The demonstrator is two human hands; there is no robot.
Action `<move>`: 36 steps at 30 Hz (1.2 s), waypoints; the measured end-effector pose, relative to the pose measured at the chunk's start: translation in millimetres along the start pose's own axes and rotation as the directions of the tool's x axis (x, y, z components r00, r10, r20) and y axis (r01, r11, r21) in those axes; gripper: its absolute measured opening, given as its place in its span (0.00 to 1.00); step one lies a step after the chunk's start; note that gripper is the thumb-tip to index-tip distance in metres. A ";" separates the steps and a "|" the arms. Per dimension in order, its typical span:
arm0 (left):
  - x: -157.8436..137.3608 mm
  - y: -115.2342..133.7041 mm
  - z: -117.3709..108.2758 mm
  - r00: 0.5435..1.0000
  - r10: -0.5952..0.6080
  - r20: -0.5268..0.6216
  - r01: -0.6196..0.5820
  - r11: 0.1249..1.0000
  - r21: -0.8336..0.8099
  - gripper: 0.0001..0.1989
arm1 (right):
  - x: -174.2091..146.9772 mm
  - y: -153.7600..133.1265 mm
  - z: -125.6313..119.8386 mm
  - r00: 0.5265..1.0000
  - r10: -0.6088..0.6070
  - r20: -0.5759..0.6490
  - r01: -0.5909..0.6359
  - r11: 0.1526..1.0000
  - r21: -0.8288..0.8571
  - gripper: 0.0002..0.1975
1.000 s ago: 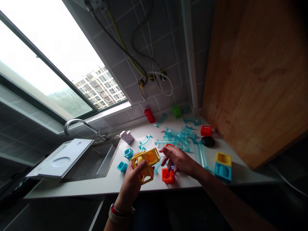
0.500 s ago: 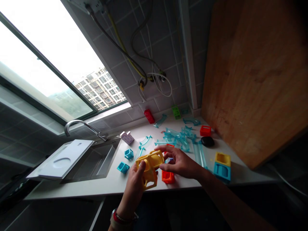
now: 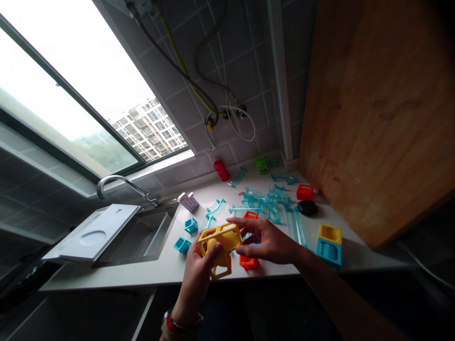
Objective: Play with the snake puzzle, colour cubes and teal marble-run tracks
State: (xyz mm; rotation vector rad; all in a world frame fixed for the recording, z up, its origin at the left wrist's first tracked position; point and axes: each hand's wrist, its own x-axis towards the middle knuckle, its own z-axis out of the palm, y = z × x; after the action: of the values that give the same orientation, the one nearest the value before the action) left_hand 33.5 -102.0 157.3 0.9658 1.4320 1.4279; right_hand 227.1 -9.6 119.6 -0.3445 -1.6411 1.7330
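My left hand [image 3: 199,272] grips a yellow piece of joined, open-sided cube blocks [image 3: 227,239], its thumb pressed across the front. At the piece's right end, my right hand [image 3: 266,239] has its index finger along the top edge and its thumb by the lower corner, closed about that block. Beneath the right hand, an orange-red cube block [image 3: 249,263] stands on the counter, partly covered by the hand. A second orange-red block [image 3: 251,215] shows just behind the fingers. Two blue cube blocks, one nearer [image 3: 182,245] and one farther [image 3: 191,226], stand left of my hands.
Clear-blue track pieces [image 3: 265,201] lie heaped on the white counter [image 3: 167,274]. A yellow-and-blue block stack [image 3: 329,246], black round object [image 3: 307,208] and red block [image 3: 304,192] stand right. Left are the sink [image 3: 142,241] and faucet [image 3: 124,180]; a wooden board [image 3: 373,118] leans right.
My left thumb has shifted right and lower over the yellow piece, which has turned slightly. The right hand stays at its right end. The view has moved slightly.
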 end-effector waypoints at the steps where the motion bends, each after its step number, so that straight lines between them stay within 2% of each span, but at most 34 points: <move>1: 1.2 0.0 -1.8 1.000 0.019 0.010 -0.019 0.999 0.026 0.28 | 0.0 0.1 -0.2 1.000 -0.006 0.000 0.006 1.000 0.000 0.36; 6: 1.7 6.6 -5.4 0.994 0.093 0.060 -0.101 0.984 0.149 0.26 | -1.8 -7.3 0.3 0.998 -0.045 -0.037 0.042 0.997 -0.071 0.33; 9: -5.1 12.7 1.9 0.986 0.074 0.149 -0.099 0.981 0.169 0.26 | -4.7 -18.3 2.8 0.988 -0.119 -0.096 0.101 0.979 -0.175 0.31; 11: -10.2 14.9 8.1 0.980 0.040 0.197 -0.071 0.986 0.152 0.31 | -6.7 -25.8 5.1 0.987 -0.138 -0.085 0.115 0.967 -0.228 0.26; 14: -13.2 14.3 12.4 0.967 -0.003 0.256 -0.022 0.995 0.094 0.37 | -8.6 -33.0 7.0 0.993 -0.102 -0.066 0.081 0.962 -0.262 0.21; 18: -8.2 8.7 6.4 0.944 -0.003 0.330 0.003 1.000 -0.001 0.37 | -8.7 -32.7 3.0 0.989 -0.049 -0.136 0.023 0.982 -0.188 0.19; 21: -5.7 5.2 2.7 0.955 -0.043 0.295 0.037 0.999 0.025 0.31 | -7.2 -28.6 -1.8 0.979 -0.011 -0.205 -0.018 0.990 -0.138 0.22; 24: -7.9 4.5 5.7 0.967 -0.078 0.243 0.064 0.996 0.065 0.26 | -5.8 -25.5 -3.4 0.977 0.013 -0.212 -0.047 0.987 -0.154 0.24; 30: -17.3 10.3 20.8 0.985 -0.101 0.141 0.097 0.995 0.039 0.26 | -6.4 -26.0 0.6 0.972 -0.050 -0.230 -0.018 0.958 -0.286 0.25; 36: -18.5 10.4 25.2 0.980 -0.115 0.162 0.112 0.993 0.026 0.26 | -8.9 -29.4 -1.8 0.975 -0.097 -0.200 0.016 0.928 -0.373 0.24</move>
State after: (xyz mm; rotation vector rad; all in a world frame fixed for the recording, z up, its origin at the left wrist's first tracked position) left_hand 62.7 -111.0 169.7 0.9731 1.3574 1.2265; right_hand 243.7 -15.9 144.7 -0.6333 -1.7911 1.2849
